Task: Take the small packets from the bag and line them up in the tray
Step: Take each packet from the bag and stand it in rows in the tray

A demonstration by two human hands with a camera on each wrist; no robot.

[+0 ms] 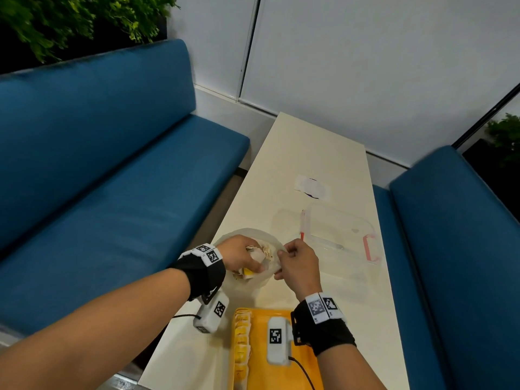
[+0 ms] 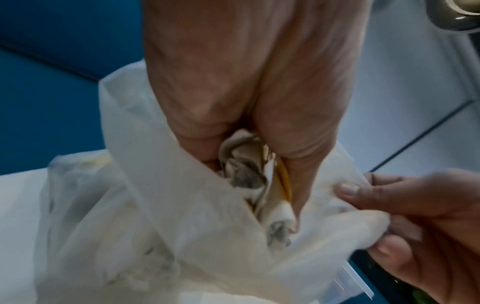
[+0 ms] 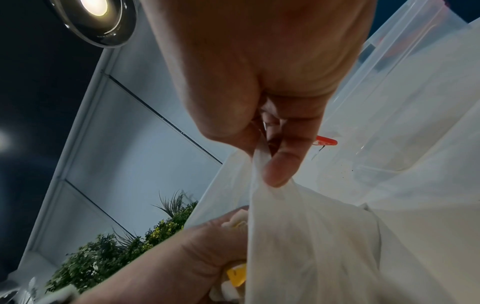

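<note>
A thin white plastic bag (image 1: 250, 280) sits on the table beyond the yellow tray (image 1: 305, 372). My left hand (image 1: 239, 256) reaches into the bag's mouth and grips a bunch of small white and yellow packets (image 2: 249, 174). My right hand (image 1: 295, 266) pinches the bag's right rim (image 3: 262, 164) between thumb and fingers, holding it open. A row of yellow and white packets (image 1: 242, 339) lies along the tray's left side. In the right wrist view a yellow packet corner (image 3: 237, 274) shows by my left hand (image 3: 182, 257).
A clear plastic box with red clips (image 1: 343, 235) stands right of the bag. A white and purple sachet (image 1: 311, 187) lies farther up the cream table (image 1: 315, 153). Blue benches (image 1: 98, 164) flank the table on both sides.
</note>
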